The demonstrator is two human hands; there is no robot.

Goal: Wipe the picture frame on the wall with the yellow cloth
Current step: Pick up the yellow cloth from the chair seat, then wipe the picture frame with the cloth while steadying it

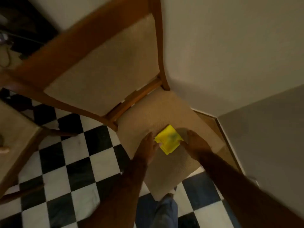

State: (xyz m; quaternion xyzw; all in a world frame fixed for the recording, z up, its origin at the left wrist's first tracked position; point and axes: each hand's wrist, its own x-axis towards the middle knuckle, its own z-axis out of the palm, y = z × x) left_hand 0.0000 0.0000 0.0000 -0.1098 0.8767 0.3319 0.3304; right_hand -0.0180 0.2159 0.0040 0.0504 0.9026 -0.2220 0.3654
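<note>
Two pale walls (230, 46) meet in a corner at the right, and below them the floor (79, 162) has black and white square tiles. A wooden chair (102, 63) with beige padding stands against the wall; its seat (164, 111) is the surface here. A second chair (14, 129) shows partly at the left edge. On the seat lies the folded yellow cloth (169, 139). The left hand (148, 145) touches its left edge, fingers loosely spread. The right hand (195, 143) touches its right edge, fingers also relaxed. Neither hand closes around the cloth. The view is blurred.
</note>
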